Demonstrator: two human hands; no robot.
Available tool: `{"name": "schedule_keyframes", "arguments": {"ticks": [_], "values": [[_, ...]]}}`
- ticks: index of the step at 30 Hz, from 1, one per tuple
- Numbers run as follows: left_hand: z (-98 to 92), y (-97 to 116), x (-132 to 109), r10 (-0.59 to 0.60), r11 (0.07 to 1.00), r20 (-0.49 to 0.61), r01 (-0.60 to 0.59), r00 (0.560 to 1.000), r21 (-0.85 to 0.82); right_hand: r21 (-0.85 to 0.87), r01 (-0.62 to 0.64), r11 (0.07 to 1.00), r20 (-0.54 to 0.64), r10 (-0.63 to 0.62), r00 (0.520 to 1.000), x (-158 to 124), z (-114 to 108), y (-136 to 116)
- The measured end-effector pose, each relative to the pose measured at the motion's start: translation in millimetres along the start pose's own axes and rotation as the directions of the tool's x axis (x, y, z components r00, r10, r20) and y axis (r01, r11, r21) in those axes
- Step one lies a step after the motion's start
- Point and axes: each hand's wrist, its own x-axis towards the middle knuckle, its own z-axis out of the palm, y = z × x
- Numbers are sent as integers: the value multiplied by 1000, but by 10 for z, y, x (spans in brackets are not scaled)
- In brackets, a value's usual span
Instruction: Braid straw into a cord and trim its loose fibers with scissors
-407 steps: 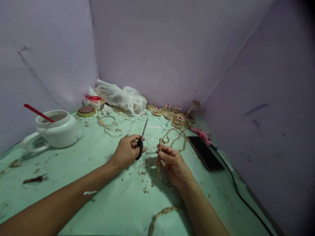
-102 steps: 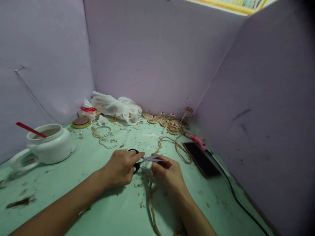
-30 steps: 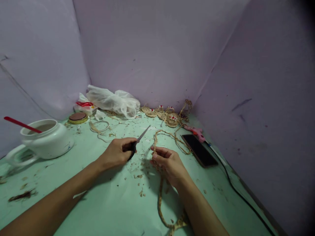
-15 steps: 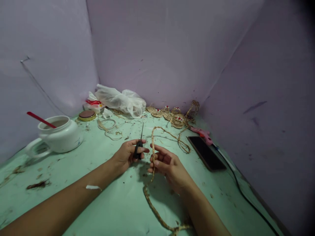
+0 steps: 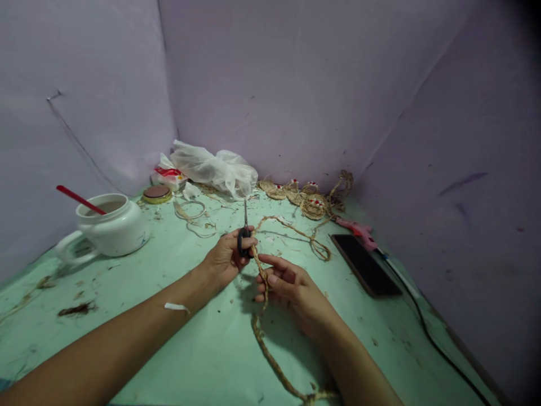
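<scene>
A long braided straw rope (image 5: 276,369) winds over the green table, from the front edge up through my hands and on toward the back right. My left hand (image 5: 228,254) is closed round the black handles of a pair of scissors (image 5: 245,234), whose thin blades point away from me. The rope passes against the fingertips of that hand. My right hand (image 5: 291,285) pinches the rope between thumb and fingers, just right of and below the scissors. A white strip (image 5: 176,307) lies across my left forearm.
On the left stands a white mug-like pot (image 5: 114,231) with a red stick (image 5: 80,199). A plastic bag (image 5: 215,166), a round tin (image 5: 156,194) and woven straw discs (image 5: 313,208) line the back. At right lie a phone (image 5: 366,265) and a pink glue gun (image 5: 359,230) with its cord.
The rope above my right hand has tipped left, against my left fingertips. The two hands are closer together. The whole view has shifted slightly.
</scene>
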Motion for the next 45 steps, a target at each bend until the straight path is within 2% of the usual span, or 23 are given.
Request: {"name": "schedule_keyframes", "arguments": {"ticks": [5,9,15,19,22,26,29,31,34,36,38,41,45], "values": [[-43,34,-9,91,995,34,-92,995,48,21,-55,998,0,55,998,-7,30,-6],[-84,24,44,119,989,29,-121,992,82,-49,-73,996,-37,71,997,-16,53,-16],[-121,58,169,146,957,-7,-139,989,254,-136,28,990,-148,-48,988,4,22,-37],[-101,96,153,137,971,37,-141,990,191,-168,24,985,-187,-56,981,18,-2,-41],[-80,116,116,249,953,-10,-243,968,181,-193,45,980,-209,-86,974,20,10,-43],[-52,136,74,401,887,-57,-372,914,272,-181,32,983,-217,-72,974,14,42,-65],[-22,154,37,527,796,-29,-481,850,366,-175,10,985,-222,-50,974,16,50,-71],[7,164,0,623,685,28,-563,782,463,-191,14,981,-215,-56,975,24,45,-53],[57,164,-66,748,458,126,-644,652,613,-239,37,970,-195,-86,977,43,31,11],[83,149,-94,780,354,159,-636,605,685,-269,45,962,-163,-91,982,57,21,63],[94,127,-90,776,324,159,-603,610,729,-275,45,960,-127,-82,989,66,14,105],[76,108,-22,750,349,146,-573,646,742,-235,37,971,-94,-60,994,65,12,123],[7,129,112,618,553,82,-507,782,661,-81,29,996,-105,-37,994,47,6,55]]}}
